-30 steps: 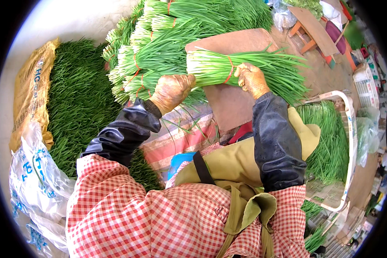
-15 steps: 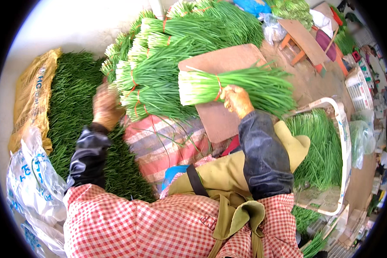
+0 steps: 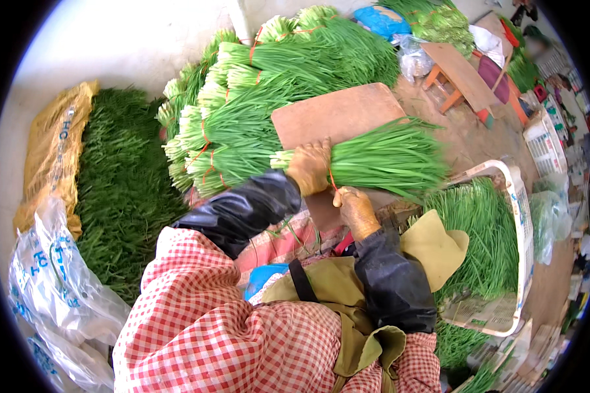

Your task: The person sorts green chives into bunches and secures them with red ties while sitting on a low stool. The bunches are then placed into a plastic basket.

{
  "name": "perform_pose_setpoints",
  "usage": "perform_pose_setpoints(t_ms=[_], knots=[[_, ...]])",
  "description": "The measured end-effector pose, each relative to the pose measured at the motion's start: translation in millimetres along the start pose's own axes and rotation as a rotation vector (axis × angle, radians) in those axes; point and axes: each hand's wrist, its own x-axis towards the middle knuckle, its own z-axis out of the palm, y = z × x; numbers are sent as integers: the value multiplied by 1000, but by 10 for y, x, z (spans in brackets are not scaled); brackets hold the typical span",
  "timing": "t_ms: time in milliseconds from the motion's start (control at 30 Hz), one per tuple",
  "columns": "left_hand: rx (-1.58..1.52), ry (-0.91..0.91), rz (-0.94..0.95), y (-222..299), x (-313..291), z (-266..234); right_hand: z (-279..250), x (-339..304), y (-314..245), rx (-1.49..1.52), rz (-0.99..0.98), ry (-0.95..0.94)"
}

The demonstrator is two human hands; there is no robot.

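Observation:
A bundle of garlic chives (image 3: 383, 157), pale stems to the left and green leaves to the right, lies across a brown board (image 3: 341, 110) in front of me. My left hand (image 3: 310, 167) is wrapped over the stem end, pressing it. An orange-red tie (image 3: 332, 177) runs down the near side of the bundle beside my left hand. Its lower end meets the closed thumb and fingers of my right hand (image 3: 357, 211), which sits just below the bundle, near the board's front edge.
Tied chive bundles (image 3: 242, 111) are piled behind and left of the board. Loose dark-green chives (image 3: 128, 177) lie far left beside a yellow sack (image 3: 56, 157) and clear plastic bags (image 3: 59, 281). At right stands a white crate (image 3: 521, 229) of chives; beyond it, a small wooden stool (image 3: 459, 75).
My left hand has come from the loose chives at the left onto the bundle's stems. My right hand has moved down off the bundle, with the tie stretched toward it.

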Motion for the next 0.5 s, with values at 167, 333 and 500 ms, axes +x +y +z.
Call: perform_pose_setpoints(t_ms=[167,333,500], knots=[[-90,471,-1,114,-439,308,382,-202,-290,-555,-454,-184],[0,558,98,-687,-454,-128,629,-444,-821,-24,-330,-418],[218,682,-13,-2147,-112,-465,147,-769,-1271,-183,-264,-326]])
